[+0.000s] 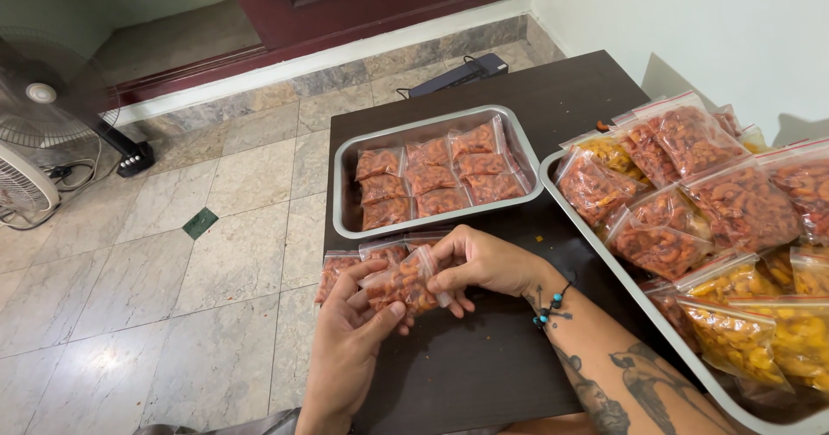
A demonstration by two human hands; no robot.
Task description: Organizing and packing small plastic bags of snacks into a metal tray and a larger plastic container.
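Both hands (414, 301) pinching small snack bag (406, 281), steel tray (345, 195) behind

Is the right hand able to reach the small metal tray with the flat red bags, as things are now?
Probably yes. The small metal tray sits just beyond the right hand on the dark table, with nothing between them. But both hands are occupied: the right and the left hand hold a small snack bag.

Soft, even indoor light, sharp around my grip. Glare on the floor tiles (108, 361) left of it; straight edges bow outward toward the corners.
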